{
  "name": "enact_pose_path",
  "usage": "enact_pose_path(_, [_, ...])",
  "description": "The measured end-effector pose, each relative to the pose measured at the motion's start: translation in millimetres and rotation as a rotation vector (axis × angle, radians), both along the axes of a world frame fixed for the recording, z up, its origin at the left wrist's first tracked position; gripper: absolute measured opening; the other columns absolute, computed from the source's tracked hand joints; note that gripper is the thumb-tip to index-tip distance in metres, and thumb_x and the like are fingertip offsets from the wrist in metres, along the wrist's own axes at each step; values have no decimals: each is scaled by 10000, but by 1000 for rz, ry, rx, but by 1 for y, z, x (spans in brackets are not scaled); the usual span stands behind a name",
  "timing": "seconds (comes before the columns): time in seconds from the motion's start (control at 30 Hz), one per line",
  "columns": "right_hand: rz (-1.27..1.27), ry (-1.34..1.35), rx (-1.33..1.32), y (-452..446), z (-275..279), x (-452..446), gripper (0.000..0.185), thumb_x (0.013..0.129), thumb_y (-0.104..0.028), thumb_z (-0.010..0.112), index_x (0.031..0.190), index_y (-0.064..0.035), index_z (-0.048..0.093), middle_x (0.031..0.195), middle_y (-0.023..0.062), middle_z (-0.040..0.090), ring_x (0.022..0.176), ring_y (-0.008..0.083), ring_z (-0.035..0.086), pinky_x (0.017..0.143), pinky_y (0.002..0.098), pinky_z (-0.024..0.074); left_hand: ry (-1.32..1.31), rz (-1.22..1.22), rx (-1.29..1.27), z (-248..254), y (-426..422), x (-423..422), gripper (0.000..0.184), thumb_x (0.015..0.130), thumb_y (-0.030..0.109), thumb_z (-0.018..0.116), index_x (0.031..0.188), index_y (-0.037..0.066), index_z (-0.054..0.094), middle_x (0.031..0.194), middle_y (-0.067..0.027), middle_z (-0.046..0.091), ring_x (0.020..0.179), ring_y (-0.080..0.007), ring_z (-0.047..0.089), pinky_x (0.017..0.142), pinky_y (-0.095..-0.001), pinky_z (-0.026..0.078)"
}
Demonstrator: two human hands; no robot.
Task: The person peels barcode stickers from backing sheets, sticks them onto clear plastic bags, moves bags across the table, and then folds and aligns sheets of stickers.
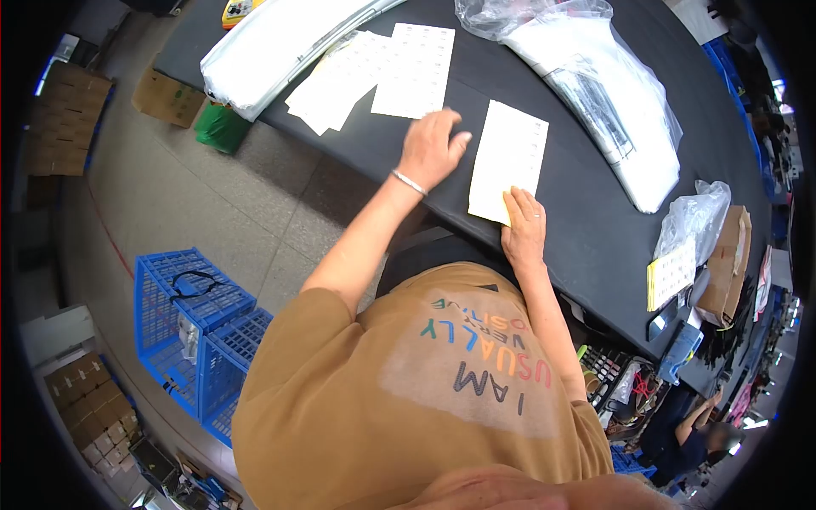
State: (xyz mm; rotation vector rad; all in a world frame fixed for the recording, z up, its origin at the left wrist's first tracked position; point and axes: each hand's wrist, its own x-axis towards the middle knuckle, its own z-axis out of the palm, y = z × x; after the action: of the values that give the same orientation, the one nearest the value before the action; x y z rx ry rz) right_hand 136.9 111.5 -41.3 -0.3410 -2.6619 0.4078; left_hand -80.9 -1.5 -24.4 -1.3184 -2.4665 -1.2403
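My left hand (429,150) is above the table's near edge, thumb apart from its fingers, with nothing in it. Its fingertips are just below a printed label sheet (415,70). My right hand (524,226) grips the lower right corner of a pale sheet or thin stack of sheets (508,157), where a bit of yellow shows by the fingers. More loose printed sheets (338,81) overlap to the left of the upright label sheet.
Long plastic-wrapped bundles lie at the left (272,51) and right (608,102) of the black table (578,242). Yellow-edged sheets (671,276), a clear bag and a cardboard box (727,268) are farther right. Blue crates (183,319) stand on the floor; another person (693,438) is lower right.
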Motion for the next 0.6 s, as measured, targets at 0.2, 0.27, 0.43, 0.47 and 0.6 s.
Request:
enact_pose_path(0.2, [-19, -4, -24, 3, -2, -1, 418, 724, 36, 561, 1138, -12, 597, 1225, 157, 561, 1155, 340, 498, 982, 432, 379, 99, 91, -514, -16, -12, -36, 598, 876, 397, 581, 1339, 44, 445, 1429, -162, 386, 1354, -344, 308, 1058, -572, 272])
enact_pose_path(0.27, [-18, -11, -32, 1, -4, 1, 400, 746, 27, 547, 1141, -14, 600, 1230, 158, 564, 1156, 342, 505, 991, 427, 381, 100, -27, -517, -15, -30, -26, 614, 885, 427, 556, 1353, 52, 426, 1433, -153, 385, 1357, -337, 307, 1072, -554, 264])
enact_pose_path(0.43, [-91, 36, -178, 8, -13, -4, 407, 787, 20, 526, 1187, -31, 582, 1231, 174, 563, 1166, 341, 507, 1010, 417, 370, 116, -17, -498, -21, -73, -12, 599, 886, 442, 548, 1352, 81, 441, 1441, -134, 386, 1358, -328, 316, 1076, -548, 263])
enact_pose_path(0.47, [-115, 62, -241, 10, -16, -10, 408, 801, 13, 524, 1202, -34, 576, 1235, 178, 561, 1174, 344, 505, 1014, 417, 368, 114, -17, -490, -23, -77, -12, 599, 888, 447, 542, 1355, 86, 441, 1446, -131, 382, 1360, -323, 316, 1082, -544, 256])
enact_pose_path(0.6, [-26, 175, -157, 6, 7, -72, 395, 827, -16, 528, 1221, -31, 564, 1237, 202, 558, 1169, 361, 509, 1011, 423, 373, 110, -5, -464, -23, -81, -12, 599, 889, 455, 535, 1359, 96, 442, 1450, -123, 385, 1366, -308, 312, 1096, -538, 236])
